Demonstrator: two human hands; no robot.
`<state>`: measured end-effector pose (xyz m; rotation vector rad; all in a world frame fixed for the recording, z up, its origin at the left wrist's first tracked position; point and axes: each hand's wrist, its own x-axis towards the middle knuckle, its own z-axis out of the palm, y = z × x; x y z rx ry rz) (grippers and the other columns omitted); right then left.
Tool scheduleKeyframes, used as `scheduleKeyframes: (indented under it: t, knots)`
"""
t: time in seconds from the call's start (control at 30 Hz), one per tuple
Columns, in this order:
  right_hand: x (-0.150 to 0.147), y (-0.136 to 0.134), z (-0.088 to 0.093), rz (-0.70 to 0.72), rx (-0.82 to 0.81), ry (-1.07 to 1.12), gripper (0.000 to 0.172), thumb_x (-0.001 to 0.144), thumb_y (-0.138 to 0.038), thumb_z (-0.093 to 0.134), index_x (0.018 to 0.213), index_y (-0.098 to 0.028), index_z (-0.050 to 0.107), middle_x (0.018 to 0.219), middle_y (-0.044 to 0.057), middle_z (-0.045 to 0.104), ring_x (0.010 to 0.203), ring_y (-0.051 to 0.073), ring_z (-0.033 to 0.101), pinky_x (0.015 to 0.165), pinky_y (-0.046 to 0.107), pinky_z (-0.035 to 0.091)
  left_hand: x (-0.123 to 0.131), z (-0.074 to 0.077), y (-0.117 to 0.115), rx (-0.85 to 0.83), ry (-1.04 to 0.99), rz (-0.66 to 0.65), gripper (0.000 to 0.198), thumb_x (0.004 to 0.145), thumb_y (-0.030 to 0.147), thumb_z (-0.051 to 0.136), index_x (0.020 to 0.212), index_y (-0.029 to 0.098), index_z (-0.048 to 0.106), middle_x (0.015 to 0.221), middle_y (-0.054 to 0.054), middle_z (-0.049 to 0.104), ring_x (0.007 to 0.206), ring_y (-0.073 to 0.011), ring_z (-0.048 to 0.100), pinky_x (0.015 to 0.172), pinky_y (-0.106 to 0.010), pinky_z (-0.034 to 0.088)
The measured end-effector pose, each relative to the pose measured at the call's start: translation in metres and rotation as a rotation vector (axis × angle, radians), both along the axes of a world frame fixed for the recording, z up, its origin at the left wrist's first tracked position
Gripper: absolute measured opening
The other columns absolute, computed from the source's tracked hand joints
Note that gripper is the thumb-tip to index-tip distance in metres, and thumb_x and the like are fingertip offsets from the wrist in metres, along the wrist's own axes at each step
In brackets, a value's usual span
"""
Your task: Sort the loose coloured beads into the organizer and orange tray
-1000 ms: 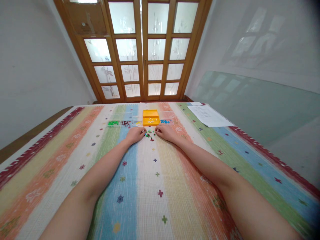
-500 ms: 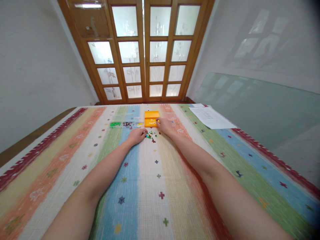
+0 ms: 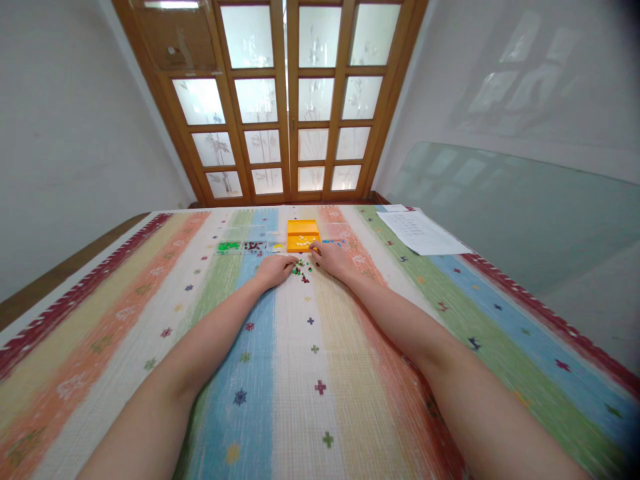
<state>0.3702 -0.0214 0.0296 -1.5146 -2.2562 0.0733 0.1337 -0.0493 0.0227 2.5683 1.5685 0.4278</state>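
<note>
My left hand (image 3: 277, 270) rests on the tablecloth at the left edge of a small pile of mixed coloured pieces (image 3: 302, 270). Its fingertips are pressed together, and anything between them is too small to make out. Across the pile, my right hand (image 3: 331, 260) is at the near right corner of an open orange box (image 3: 303, 227). Thumb and finger are drawn together there, with whatever they pinch hidden. White pieces (image 3: 302, 242) lie inside the orange box.
Left of the orange box stand clear boxes with green pieces (image 3: 229, 247), dark red pieces (image 3: 255, 246) and yellow pieces (image 3: 278, 247). Blue pieces (image 3: 334, 243) are in a clear box behind my right hand. Printed paper (image 3: 420, 233) lies at the right on the striped tablecloth (image 3: 295, 373).
My right hand has drawn back from over the orange box toward its near corner, uncovering the blue pieces. My left hand stays beside the pile.
</note>
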Motion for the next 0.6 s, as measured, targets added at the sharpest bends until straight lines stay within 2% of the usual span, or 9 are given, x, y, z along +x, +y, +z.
scheduleKeyframes:
  t: [0.1,0.23,0.33,0.6]
  knots:
    - [-0.003,-0.003,0.001,0.028,-0.011,0.02,0.027,0.103,-0.029,0.054,0.117,-0.023,0.076,0.107,0.009,0.079,0.092,0.023,0.069,0.077,0.027,0.042,0.0,0.002,0.0,0.006,0.006,0.005,0.034,0.103,0.031,0.052,0.125,0.028,0.078,0.123,-0.007,0.078,0.111,-0.0247,0.072,0.099,-0.034,0.052]
    - [-0.006,-0.004,0.001,0.051,-0.005,0.021,0.027,0.104,-0.033,0.055,0.118,-0.024,0.076,0.107,0.008,0.079,0.093,0.022,0.069,0.077,0.027,0.042,0.003,0.004,0.001,0.011,0.02,0.027,0.035,0.103,0.032,0.053,0.128,0.03,0.077,0.123,-0.007,0.078,0.112,-0.0256,0.071,0.097,-0.034,0.052]
    - [-0.006,-0.005,0.0,0.068,-0.007,0.009,0.026,0.104,-0.032,0.056,0.117,-0.024,0.076,0.105,0.007,0.079,0.092,0.022,0.069,0.077,0.027,0.042,0.007,0.005,0.001,0.012,0.021,-0.01,0.035,0.101,0.029,0.054,0.128,0.031,0.077,0.125,-0.005,0.078,0.114,-0.0254,0.071,0.098,-0.034,0.051]
    - [-0.014,-0.011,-0.002,0.268,-0.017,0.002,0.026,0.103,-0.027,0.06,0.121,-0.022,0.077,0.119,0.009,0.077,0.109,0.023,0.068,0.09,0.029,0.045,0.0,0.003,0.001,0.006,-0.014,0.03,0.036,0.104,0.034,0.051,0.131,0.032,0.076,0.123,-0.006,0.078,0.111,-0.0261,0.071,0.097,-0.035,0.052]
